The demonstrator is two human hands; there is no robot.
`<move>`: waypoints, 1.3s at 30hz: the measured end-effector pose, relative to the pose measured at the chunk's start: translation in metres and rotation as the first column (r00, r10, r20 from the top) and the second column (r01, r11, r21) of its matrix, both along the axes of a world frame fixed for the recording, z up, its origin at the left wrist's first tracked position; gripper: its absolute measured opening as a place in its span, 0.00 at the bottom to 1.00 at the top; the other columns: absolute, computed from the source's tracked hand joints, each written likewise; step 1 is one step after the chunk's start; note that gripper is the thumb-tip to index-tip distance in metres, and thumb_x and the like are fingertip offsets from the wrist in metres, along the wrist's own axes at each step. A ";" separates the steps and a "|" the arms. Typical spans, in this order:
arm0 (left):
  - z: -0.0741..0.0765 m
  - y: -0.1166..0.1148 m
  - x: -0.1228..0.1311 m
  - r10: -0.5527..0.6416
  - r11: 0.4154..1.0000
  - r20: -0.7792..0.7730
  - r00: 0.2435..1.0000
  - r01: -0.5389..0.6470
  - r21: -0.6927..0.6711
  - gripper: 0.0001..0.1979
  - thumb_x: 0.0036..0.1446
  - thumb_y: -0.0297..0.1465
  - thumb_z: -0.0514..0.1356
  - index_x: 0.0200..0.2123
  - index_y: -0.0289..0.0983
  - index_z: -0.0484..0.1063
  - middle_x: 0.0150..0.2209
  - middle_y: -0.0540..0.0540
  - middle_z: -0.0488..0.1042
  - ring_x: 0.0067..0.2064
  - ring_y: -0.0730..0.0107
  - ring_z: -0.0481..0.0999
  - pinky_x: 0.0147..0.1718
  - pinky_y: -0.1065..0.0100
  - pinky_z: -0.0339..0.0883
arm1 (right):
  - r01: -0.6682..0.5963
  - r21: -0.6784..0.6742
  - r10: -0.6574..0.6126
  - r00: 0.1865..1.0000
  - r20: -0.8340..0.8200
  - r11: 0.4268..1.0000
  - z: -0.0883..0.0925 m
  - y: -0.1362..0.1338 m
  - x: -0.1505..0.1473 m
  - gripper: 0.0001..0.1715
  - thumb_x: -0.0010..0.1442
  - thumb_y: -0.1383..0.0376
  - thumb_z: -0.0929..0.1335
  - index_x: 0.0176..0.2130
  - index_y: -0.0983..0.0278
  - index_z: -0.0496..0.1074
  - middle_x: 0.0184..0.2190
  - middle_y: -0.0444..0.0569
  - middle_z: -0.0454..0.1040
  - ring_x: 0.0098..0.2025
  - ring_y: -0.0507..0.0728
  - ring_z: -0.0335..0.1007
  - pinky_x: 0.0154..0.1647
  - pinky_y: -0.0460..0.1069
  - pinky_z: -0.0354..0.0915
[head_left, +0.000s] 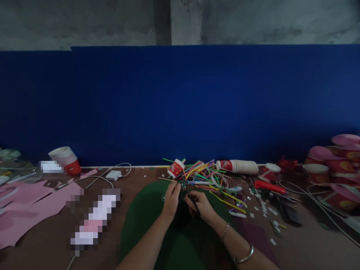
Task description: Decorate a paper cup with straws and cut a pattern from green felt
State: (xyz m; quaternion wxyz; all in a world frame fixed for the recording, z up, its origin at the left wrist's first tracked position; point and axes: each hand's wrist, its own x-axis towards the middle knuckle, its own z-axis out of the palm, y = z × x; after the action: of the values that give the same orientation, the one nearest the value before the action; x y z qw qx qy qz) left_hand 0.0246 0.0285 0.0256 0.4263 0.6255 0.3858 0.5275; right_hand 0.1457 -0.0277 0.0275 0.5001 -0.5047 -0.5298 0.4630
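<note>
My left hand [171, 200] is closed, thumb and fingers pinched together above a dark green sheet [143, 217]. What they pinch is too small and dark to make out. Close on its right, my right hand [201, 206] is curled around a slim black tool, which looks like a pair of scissors [194, 204]. The tool's upper end points toward the left fingertips. Rounded at its far edge, the green sheet spreads beneath both hands and carries small pale round marks. Just beyond the fingers, a red paper cup [176, 168] lies tilted beside a heap of coloured straws [199, 172].
Stacked paper cups [239, 167] lie along the blue partition [180, 105]. To the right are a red-handled tool [270, 186], paper scraps, cables and pink-topped cups [343, 161]. Pink sheets [42, 206], a white charger [113, 175] and a blurred-out device [95, 219] occupy the left.
</note>
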 end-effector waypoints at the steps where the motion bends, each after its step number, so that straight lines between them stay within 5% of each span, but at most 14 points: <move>1: 0.001 -0.001 0.000 0.000 1.000 0.005 1.000 0.000 -0.007 0.13 0.55 0.39 0.54 0.27 0.37 0.69 0.29 0.48 0.68 0.34 0.67 0.66 0.36 0.68 0.59 | -0.003 0.003 0.003 1.000 -0.003 1.000 0.000 0.000 0.000 0.15 0.49 0.56 0.67 0.25 0.65 0.65 0.10 0.36 0.60 0.12 0.47 0.56 0.13 0.42 0.53; 22: 0.009 -0.002 -0.003 -0.006 0.994 -0.065 0.998 0.014 0.112 0.11 0.55 0.36 0.55 0.30 0.37 0.73 0.31 0.47 0.69 0.37 0.64 0.67 0.41 0.65 0.60 | -0.077 0.016 0.078 0.997 -0.008 0.997 -0.003 0.001 0.006 0.16 0.49 0.55 0.68 0.25 0.66 0.66 0.09 0.36 0.61 0.12 0.46 0.54 0.13 0.42 0.51; 39: -0.005 -0.007 0.007 -0.066 0.992 0.159 0.985 0.082 -0.096 0.13 0.53 0.40 0.58 0.29 0.36 0.73 0.30 0.48 0.71 0.35 0.67 0.69 0.38 0.69 0.61 | -0.019 0.035 0.021 0.999 -0.039 0.999 -0.001 0.000 0.001 0.19 0.48 0.52 0.69 0.24 0.64 0.64 0.10 0.37 0.63 0.12 0.47 0.57 0.14 0.42 0.54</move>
State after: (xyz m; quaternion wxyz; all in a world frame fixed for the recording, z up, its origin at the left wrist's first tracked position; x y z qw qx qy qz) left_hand 0.0315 0.0220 0.0210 0.5059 0.5735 0.3542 0.5382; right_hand 0.1470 -0.0273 0.0267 0.5145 -0.4814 -0.5328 0.4686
